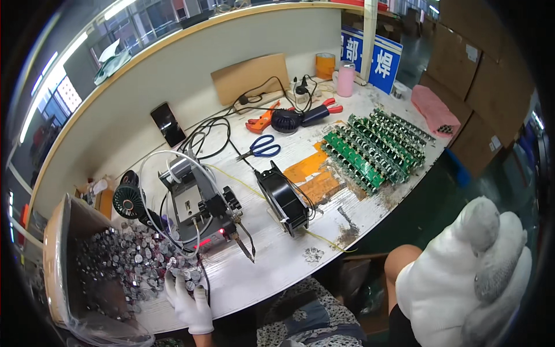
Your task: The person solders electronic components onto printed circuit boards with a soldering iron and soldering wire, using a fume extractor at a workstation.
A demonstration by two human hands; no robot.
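Note:
My left hand [192, 309], in a white glove, is at the table's near-left edge. Its fingers are apart and touch the edge of a heap of small round silver metal parts [141, 254]. Large and close on the right, my right hand [462, 283] is raised beyond the table edge, also in a white glove with grey-smudged fingertips. Its fingers point upward and nothing shows in them. Between the hands stands a soldering fixture [199, 199] with a pointed iron tip [252, 254] and a red light. Beside it is a black square-framed fan [284, 198].
A plastic-lined cardboard box [55, 260] lies at the left. Green circuit boards [376, 150] are stacked right. Blue-handled scissors [263, 146], a phone [167, 124], a small black fan [128, 199], cables, and a pink cup [345, 80] are farther back. Cardboard cartons [462, 63] stand beyond.

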